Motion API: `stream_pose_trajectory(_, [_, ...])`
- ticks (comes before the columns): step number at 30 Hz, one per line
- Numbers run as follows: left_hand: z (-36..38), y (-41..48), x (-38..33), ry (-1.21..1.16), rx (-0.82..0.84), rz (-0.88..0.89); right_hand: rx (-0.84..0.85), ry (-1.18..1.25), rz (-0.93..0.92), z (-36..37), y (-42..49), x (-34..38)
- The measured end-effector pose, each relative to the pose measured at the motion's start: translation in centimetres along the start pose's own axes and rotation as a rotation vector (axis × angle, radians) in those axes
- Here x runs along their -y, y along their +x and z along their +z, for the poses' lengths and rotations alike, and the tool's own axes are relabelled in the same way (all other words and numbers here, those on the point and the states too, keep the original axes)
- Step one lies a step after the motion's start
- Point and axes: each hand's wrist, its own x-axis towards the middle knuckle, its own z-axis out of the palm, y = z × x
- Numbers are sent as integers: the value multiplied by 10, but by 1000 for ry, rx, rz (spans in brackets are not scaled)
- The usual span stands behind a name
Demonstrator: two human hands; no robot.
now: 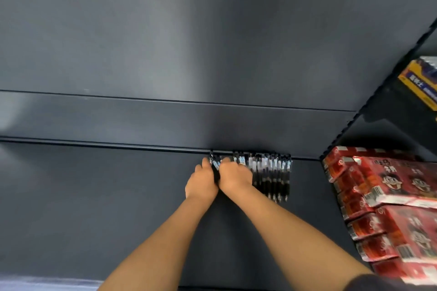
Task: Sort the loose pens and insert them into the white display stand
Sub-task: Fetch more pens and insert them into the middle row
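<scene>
Several black pens with pale labels lie side by side in a row on a dark grey shelf, their tops against the back ledge. My left hand and my right hand meet at the left end of the row. Both hands have fingers curled round a small bunch of black pens held between them. The picture is blurred, so the exact grip is hard to read. No white display stand is in view.
Stacked red packs with cartoon faces fill the shelf section to the right. A yellow and blue box sits on the upper right shelf. A dark back panel rises behind the pens.
</scene>
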Motion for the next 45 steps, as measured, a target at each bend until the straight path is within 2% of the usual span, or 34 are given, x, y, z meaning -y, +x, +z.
stream_pose_trajectory(3, [-3, 1, 0, -49, -8, -31, 8, 76, 0, -4, -2, -6])
stream_pose_trajectory(5, [-7, 2, 0, -174, -1, -71, 3, 152, -8, -10, -3, -10])
stream_pose_trajectory(8, [-16, -1, 3, -682, 6, -197, 18, 362, -41, -23, -6, -5])
stream_pose_trajectory(10, [-28, -5, 6, -898, -42, -243, 49, 614, -89, -31, -8, 9])
stream_pose_trajectory(12, [-44, -14, 15, -1060, -57, -230, 84, 806, -145, -39, -14, 31])
stream_pose_trajectory(16, [-86, -35, 45, -1225, -110, -163, 102, 980, -262, -57, -30, 89])
stream_pose_trajectory(19, [-120, -53, 75, -1336, -200, -156, 110, 1047, -342, -66, -42, 141])
stream_pose_trajectory(24, [-187, -87, 151, -1609, -152, -163, 108, 1031, -457, -62, -65, 253])
stream_pose_trajectory(28, [-240, -120, 243, -1698, -194, -216, 81, 815, -556, -46, -95, 359])
stream_pose_trajectory(30, [-263, -134, 286, -1721, -215, -220, -11, 612, -591, -39, -107, 405])
stream_pose_trajectory(33, [-294, -155, 348, -1692, -327, -216, -70, 474, -607, -28, -124, 469])
stream_pose_trajectory(35, [-307, -165, 378, -1666, -370, -175, 10, 544, -608, -23, -132, 501])
stream_pose_trajectory(39, [-331, -185, 435, -1569, -420, -44, 313, 986, -645, -17, -149, 565])
stream_pose_trajectory(41, [-341, -190, 456, -1550, -477, 1, 452, 1118, -690, -15, -157, 589])
stream_pose_trajectory(45, [-359, -184, 482, -1453, -620, 4, 512, 1176, -766, -15, -159, 626])
